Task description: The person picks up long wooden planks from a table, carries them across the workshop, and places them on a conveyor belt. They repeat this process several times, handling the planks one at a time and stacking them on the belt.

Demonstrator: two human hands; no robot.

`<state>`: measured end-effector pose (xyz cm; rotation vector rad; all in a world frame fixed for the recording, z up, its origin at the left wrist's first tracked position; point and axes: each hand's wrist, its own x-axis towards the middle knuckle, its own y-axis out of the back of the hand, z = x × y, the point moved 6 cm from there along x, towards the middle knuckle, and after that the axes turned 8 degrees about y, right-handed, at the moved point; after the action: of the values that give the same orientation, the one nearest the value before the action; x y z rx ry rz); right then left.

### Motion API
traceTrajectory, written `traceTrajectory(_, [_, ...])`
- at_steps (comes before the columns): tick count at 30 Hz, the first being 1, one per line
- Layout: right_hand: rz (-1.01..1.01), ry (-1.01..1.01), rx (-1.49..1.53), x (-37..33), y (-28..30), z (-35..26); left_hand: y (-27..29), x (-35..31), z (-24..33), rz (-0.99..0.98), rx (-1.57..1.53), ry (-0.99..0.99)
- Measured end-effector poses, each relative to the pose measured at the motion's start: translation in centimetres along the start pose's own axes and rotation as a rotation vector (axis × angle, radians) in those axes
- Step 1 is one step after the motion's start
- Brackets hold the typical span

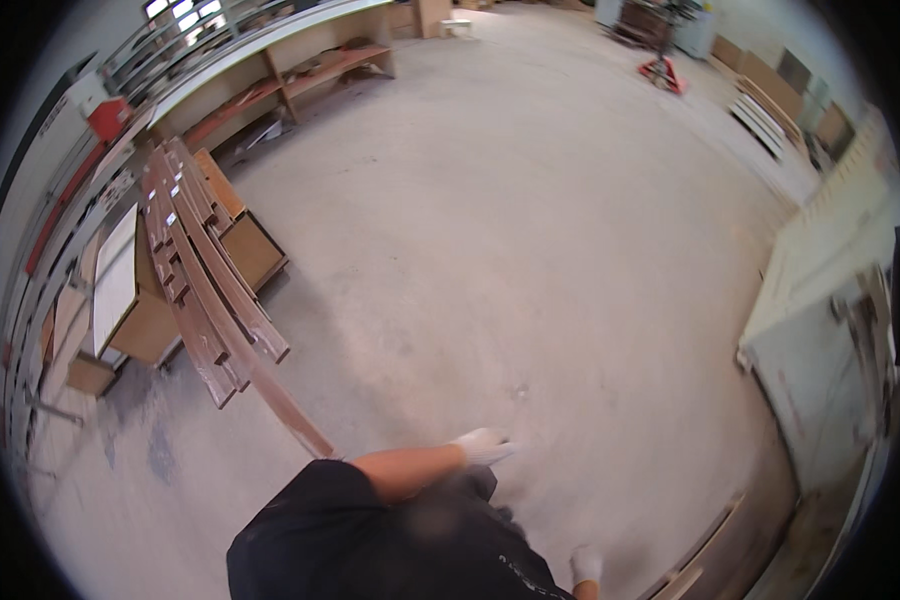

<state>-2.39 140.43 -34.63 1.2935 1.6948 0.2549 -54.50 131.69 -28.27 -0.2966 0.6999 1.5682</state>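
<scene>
My left hand (484, 446) wears a white glove and reaches across in front of my dark shirt. Its fingers extend loosely to the right, somewhat blurred, and no object shows in them. My right hand (587, 566), gloved in white too, hangs low near the bottom edge; its fingers are smeared and partly hidden. Long brown wooden strips (210, 278) lie in a stack to my left, one strip's end reaching close to my left shoulder. Nearest to my right hand are brown boards (705, 560) at the lower right.
Wooden boxes (254, 252) stand under and beside the strips. A long bench with a shelf (335, 68) runs along the far left, with metal racking behind it. At the right stands a pale machine cabinet (805, 340). A red pallet jack (662, 76) is far back on the concrete floor.
</scene>
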Motion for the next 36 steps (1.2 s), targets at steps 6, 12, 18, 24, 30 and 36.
traceTrajectory(6, [-0.002,0.413,0.401,27.1,9.1,-30.5,7.5,8.8,-6.7,0.204,-0.049,0.342])
traceTrajectory(12, [-0.462,0.147,-0.108,40.8,-0.2,-40.8,21.0,21.1,2.1,0.387,-0.218,0.185])
traceTrajectory(18, [-0.647,0.515,-0.830,45.2,-12.9,-58.6,36.2,27.2,1.8,0.469,-0.344,0.253])
traceTrajectory(24, [-0.727,0.868,-1.087,54.2,-25.2,-86.0,41.0,26.7,-13.8,0.784,-0.573,0.970])
traceTrajectory(30, [-0.846,1.192,-1.183,58.6,-45.6,-120.8,42.8,24.2,-17.6,0.727,-0.884,1.198])
traceTrajectory(36, [-0.945,1.340,-1.185,51.2,-72.2,-145.2,57.1,28.9,-20.4,1.082,-1.391,1.517])
